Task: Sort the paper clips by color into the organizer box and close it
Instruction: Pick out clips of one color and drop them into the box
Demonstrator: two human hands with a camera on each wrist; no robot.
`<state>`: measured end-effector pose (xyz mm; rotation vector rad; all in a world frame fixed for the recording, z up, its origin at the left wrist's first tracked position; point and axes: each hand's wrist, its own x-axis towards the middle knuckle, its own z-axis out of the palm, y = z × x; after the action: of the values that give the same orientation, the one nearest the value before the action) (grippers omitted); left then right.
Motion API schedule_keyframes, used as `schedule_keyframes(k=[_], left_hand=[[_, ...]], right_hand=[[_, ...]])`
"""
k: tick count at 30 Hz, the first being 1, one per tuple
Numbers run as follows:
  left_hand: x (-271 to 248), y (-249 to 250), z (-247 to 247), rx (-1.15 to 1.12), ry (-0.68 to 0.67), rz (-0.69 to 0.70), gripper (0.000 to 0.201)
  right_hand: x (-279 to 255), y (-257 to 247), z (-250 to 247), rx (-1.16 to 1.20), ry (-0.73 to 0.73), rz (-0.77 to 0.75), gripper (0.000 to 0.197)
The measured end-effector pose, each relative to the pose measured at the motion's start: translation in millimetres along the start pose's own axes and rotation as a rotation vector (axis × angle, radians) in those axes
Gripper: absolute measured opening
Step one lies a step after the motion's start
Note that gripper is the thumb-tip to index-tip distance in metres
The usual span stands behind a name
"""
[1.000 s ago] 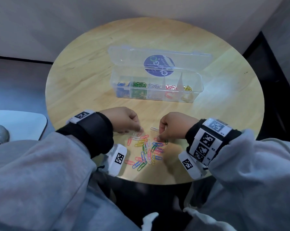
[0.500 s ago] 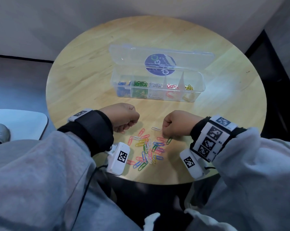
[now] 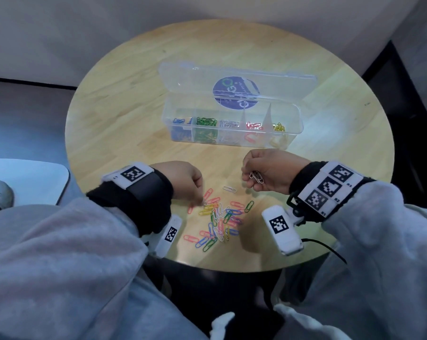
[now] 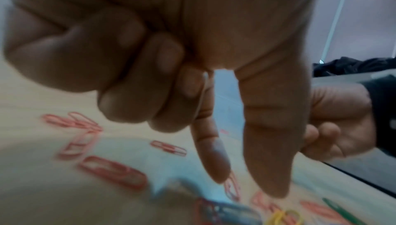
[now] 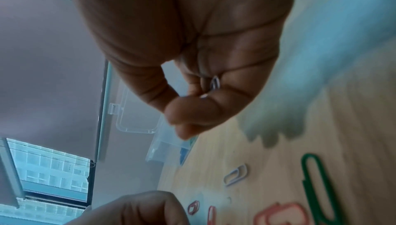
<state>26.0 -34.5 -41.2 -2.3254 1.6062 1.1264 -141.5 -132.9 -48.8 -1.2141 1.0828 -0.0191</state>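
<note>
My right hand (image 3: 272,171) has its fingers curled around a few white clips (image 3: 256,177), raised off the table just in front of the clear box (image 3: 232,123). On my left hand (image 3: 183,179) forefinger and thumb (image 4: 268,144) reach down, slightly parted, over the loose pile of clips (image 3: 218,218); the other fingers are tucked, and I can't tell whether they hold anything. I judge these clips feather-light, stiff and slick on wood, so pinch one by its rounded end. The box lid stands open.
</note>
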Motion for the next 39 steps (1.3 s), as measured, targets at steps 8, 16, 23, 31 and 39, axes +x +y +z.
schedule_keyframes(k=[8, 16, 23, 31, 39], left_hand=[[2, 6, 5, 0.138, -0.066, 0.015, 0.015], [4, 4, 8, 0.117, -0.086, -0.008, 0.014], [1, 4, -8, -0.264, -0.104, 0.0, 0.024], [3, 8, -13, -0.81, -0.055, 0.065, 0.037], [4, 10, -18, -1.078, 0.026, 0.099, 0.036]], right_hand=[[1, 2, 5, -0.476, 0.018, -0.067, 0.01], [3, 0, 13, -0.94, 0.093, -0.123, 0.009], [7, 6, 24, -1.008, 0.122, -0.178, 0.011], [4, 3, 28, -1.062, 0.068, -0.136, 0.006], [1, 3, 25, -1.004, 0.064, -0.125, 0.016]])
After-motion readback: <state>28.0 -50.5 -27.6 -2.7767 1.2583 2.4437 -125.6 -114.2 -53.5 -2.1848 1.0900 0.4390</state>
